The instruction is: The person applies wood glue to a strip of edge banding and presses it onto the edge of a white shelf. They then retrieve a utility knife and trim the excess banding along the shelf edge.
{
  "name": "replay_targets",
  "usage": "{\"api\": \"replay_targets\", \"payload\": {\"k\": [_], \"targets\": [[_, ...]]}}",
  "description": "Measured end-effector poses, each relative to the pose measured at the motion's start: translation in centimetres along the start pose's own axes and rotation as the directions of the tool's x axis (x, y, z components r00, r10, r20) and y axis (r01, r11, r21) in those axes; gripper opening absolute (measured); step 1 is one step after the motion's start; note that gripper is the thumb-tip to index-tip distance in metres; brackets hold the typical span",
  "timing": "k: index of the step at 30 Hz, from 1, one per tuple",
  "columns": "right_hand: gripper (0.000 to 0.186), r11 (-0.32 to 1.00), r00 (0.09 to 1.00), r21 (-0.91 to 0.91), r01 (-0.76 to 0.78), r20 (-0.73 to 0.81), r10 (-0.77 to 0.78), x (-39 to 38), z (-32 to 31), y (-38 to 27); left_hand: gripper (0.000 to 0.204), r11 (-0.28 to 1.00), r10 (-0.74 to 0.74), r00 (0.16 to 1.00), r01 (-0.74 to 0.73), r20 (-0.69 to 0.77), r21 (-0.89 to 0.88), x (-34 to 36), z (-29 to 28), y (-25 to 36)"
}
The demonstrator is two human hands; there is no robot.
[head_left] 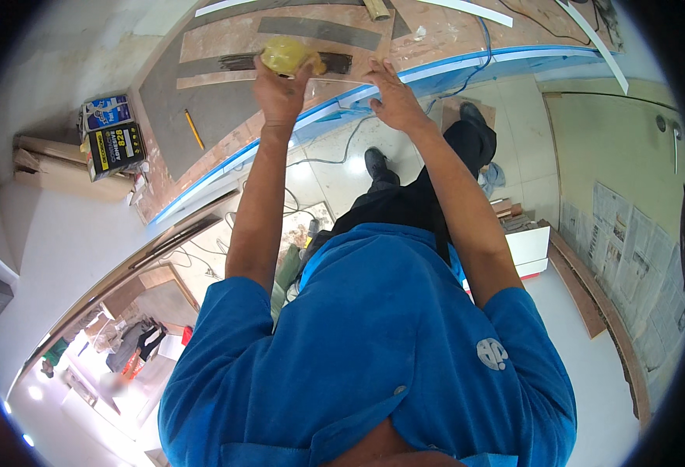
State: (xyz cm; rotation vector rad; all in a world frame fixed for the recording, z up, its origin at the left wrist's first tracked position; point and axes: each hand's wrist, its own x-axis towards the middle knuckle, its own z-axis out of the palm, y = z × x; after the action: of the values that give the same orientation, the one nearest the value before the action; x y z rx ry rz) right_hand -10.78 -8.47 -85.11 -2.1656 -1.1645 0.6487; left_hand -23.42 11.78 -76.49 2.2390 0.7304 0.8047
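Head view: left hand (280, 92), fingers curled against the near side of a yellow container (285, 54), held above a dark smear (336, 63) on a board (202, 71). Right hand (394, 100), fingers loosely spread near the board's right end; contact cannot be told. Pencil (194, 129), lying left.

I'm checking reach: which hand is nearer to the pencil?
The left. The left hand, holding a yellow object, is to the right of the pencil; the right hand is farther right, beyond the left one.
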Motion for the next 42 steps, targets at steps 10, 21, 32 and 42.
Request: {"api": "replay_targets", "payload": {"k": [10, 21, 32, 42], "targets": [[0.052, 0.998, 0.999, 0.039, 0.045, -0.033, -0.043, 0.1, 0.7, 0.9, 0.067, 1.0, 0.017, 1.0, -0.018, 0.017, 0.017, 0.2, -1.3, 0.4], [0.053, 1.0, 1.0, 0.001, 0.027, -0.002, -0.027, 0.0, -0.1, 0.0, 0.062, 0.999, -0.021, 0.996, 0.025, -0.084, 0.046, 2.4, -0.9, -0.3], [0.051, 0.997, 0.999, 0.059, 0.047, -0.012, -0.046, 0.0, 0.2, 0.4, 0.066, 0.992, -0.048, 0.992, 0.061, -0.118, 0.112, 4.1, -1.8, -2.6], [0.053, 0.999, 1.0, 0.029, 0.018, 0.024, -0.019, 0.2, 0.0, 0.3, 0.071, 0.982, 0.136, 0.988, -0.124, -0.077, 0.14, 3.3, -2.2, -5.4]]}}
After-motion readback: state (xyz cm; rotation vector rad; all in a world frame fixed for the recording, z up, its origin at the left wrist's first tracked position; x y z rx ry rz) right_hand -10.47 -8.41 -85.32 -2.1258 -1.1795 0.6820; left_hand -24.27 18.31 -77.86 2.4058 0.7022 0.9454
